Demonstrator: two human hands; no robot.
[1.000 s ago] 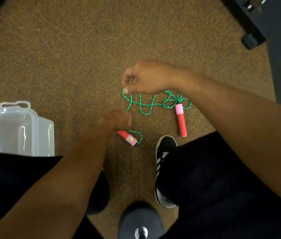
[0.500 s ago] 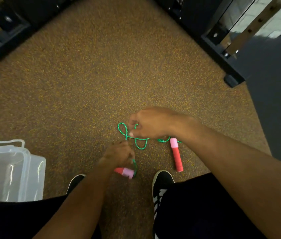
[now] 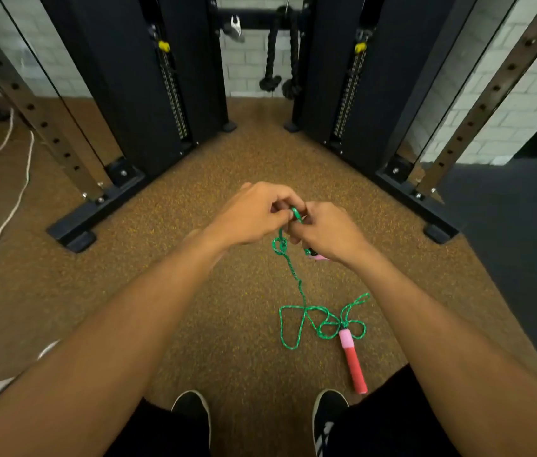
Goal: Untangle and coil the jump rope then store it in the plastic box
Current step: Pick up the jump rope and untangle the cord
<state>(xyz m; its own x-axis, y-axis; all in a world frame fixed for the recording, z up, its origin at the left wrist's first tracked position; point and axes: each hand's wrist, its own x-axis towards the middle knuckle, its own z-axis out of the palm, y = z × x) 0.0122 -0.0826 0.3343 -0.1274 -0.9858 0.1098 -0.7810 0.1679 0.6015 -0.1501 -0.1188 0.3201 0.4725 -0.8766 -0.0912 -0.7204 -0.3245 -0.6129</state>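
Pinching the green jump rope between both sets of fingertips, you hold its upper part well above the floor handle, the red-and-pink one lying on the carpet. Your left hand and right hand nearly touch, fingers curled onto the same short stretch of cord. That looks like a grip for picking a tangle apart, not for pulling. The second handle shows only a pink end under your right palm, so that hand seems to carry it too, probably to stop it swinging. Just below your fingers hangs a small knotted loop. From it a single strand drops to a cluster of loops lying against the floor handle's pink end. Leaving those on the carpet, I judge, keeps their weight from tightening the knot. Coiling has not begun. A pale blur far left of the floor handle may be the plastic box; I cannot tell.
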